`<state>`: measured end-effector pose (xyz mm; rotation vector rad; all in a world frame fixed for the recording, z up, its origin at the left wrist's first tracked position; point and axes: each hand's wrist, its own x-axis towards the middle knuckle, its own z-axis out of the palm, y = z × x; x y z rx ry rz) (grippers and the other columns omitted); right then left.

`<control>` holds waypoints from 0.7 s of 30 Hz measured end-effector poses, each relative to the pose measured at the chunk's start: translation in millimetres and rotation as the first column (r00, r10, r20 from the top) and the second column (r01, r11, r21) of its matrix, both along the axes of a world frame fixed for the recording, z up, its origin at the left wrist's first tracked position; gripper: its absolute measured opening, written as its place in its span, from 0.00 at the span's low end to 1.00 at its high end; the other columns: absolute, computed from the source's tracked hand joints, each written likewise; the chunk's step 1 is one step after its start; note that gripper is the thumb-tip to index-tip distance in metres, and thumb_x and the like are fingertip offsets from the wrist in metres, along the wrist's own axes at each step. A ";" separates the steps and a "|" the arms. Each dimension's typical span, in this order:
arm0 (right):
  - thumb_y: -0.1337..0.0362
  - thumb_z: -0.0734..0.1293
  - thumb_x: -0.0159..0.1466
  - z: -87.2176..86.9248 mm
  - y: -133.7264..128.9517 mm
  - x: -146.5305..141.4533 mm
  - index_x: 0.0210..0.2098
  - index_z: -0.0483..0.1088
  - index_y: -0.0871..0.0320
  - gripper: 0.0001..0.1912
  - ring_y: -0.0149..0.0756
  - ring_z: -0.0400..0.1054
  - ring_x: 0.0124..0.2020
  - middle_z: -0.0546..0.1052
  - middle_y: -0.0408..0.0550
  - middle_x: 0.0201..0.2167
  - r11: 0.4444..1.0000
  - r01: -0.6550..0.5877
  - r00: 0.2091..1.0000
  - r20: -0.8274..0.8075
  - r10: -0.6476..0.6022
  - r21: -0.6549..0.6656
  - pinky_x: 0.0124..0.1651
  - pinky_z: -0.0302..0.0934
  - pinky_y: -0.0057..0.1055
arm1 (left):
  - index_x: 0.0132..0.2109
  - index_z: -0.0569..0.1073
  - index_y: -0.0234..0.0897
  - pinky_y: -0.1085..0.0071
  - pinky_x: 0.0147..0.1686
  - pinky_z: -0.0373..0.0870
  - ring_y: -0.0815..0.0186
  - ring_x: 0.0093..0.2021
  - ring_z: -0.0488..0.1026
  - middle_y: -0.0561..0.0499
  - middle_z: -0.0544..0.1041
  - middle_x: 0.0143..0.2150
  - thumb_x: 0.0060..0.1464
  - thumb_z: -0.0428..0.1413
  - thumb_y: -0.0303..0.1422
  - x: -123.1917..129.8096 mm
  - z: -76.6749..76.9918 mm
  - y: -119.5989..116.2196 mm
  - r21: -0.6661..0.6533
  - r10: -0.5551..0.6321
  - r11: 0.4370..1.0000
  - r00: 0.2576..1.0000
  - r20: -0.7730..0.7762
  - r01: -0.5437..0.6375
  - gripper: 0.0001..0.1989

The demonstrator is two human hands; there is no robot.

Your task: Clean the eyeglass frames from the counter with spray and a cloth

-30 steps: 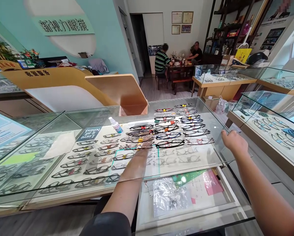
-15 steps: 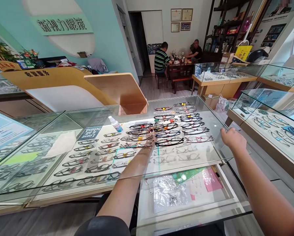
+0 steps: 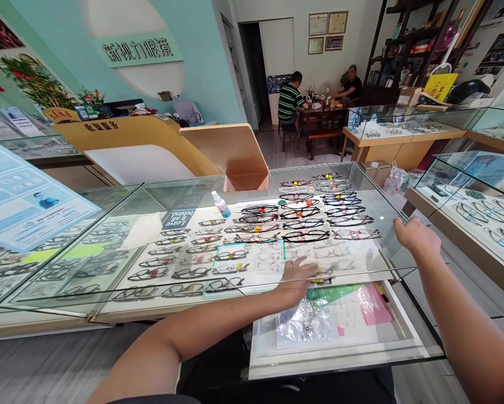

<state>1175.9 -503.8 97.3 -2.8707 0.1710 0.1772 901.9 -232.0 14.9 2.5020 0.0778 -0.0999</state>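
Observation:
At the front of the glass display case (image 3: 336, 286), my left hand (image 3: 296, 279) is closed, slightly blurred, around a pair of eyeglasses (image 3: 319, 276) with a yellow tag. An open drawer (image 3: 256, 359) lies just below it, holding a clear plastic bag (image 3: 305, 325), a green sheet (image 3: 331, 294) and pink paper (image 3: 374, 306). My right hand (image 3: 418, 238) is curled at the case's right edge, thumb up, with its fingers partly hidden. Beyond my left hand, several pairs of eyeglasses (image 3: 306, 236) lie in rows, many with coloured tags.
A spray bottle (image 3: 221, 204) stands behind the rows, near a wooden board (image 3: 230, 146). A white cloth (image 3: 145, 230) and a blue leaflet (image 3: 33, 196) are on the left. Another glass case (image 3: 466, 202) stands to the right. Two people (image 3: 291, 104) sit at a far table.
My left hand has drawn back toward me and right, from behind the eyeglasses rows to above the drawer, with eyeglasses in it. My right hand stays at the case edge. The view has turned left.

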 end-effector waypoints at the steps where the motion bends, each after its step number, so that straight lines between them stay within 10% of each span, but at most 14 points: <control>1: 0.43 0.50 0.75 0.0 0.0 0.0 0.68 0.66 0.72 0.41 0.71 0.73 0.64 0.75 0.78 0.64 1.000 0.000 1.000 -0.001 0.000 0.000 0.65 0.67 0.59 | 0.60 0.81 0.46 0.38 0.73 0.57 0.45 0.76 0.63 0.47 0.78 0.68 0.68 0.57 0.27 -16.6 4.1 -1.1 -0.015 -0.056 0.998 0.998 -0.024 0.055 0.18; 7: 0.42 0.49 0.75 0.9 0.1 -1.1 0.68 0.66 0.73 0.42 0.72 0.71 0.66 0.74 0.79 0.65 1.000 0.003 1.000 -0.011 -0.003 0.000 0.66 0.64 0.58 | 0.62 0.79 0.52 0.50 0.70 0.59 0.51 0.73 0.67 0.53 0.78 0.69 0.72 0.52 0.30 -101.3 93.4 -1.2 -0.148 -0.390 0.914 0.919 -0.062 0.378 0.19; 12: 0.43 0.49 0.76 1.9 -0.4 -1.6 0.69 0.65 0.73 0.42 0.70 0.69 0.68 0.72 0.80 0.67 1.000 0.003 1.000 -0.024 -0.003 0.002 0.66 0.63 0.55 | 0.65 0.77 0.49 0.49 0.69 0.59 0.50 0.75 0.64 0.51 0.76 0.71 0.75 0.47 0.32 -79.7 180.3 31.2 0.099 -0.283 0.958 0.944 0.172 0.269 0.21; 16: 0.43 0.50 0.76 1.5 -1.0 -1.4 0.69 0.64 0.73 0.41 0.70 0.69 0.68 0.72 0.83 0.66 1.000 0.006 1.000 -0.011 -0.006 0.004 0.66 0.63 0.56 | 0.63 0.79 0.43 0.45 0.66 0.58 0.46 0.73 0.64 0.48 0.76 0.71 0.74 0.45 0.30 -9.7 197.4 94.9 0.413 -0.094 0.909 0.941 0.325 -0.052 0.22; 21: 0.43 0.52 0.75 -0.7 -2.0 -0.4 0.68 0.67 0.74 0.41 0.72 0.70 0.67 0.74 0.81 0.65 1.000 -0.005 1.000 0.017 0.005 0.020 0.67 0.64 0.58 | 0.53 0.82 0.38 0.45 0.63 0.57 0.44 0.67 0.67 0.39 0.81 0.63 0.70 0.50 0.30 62.9 181.3 162.1 0.609 0.056 0.770 0.970 0.235 -0.192 0.16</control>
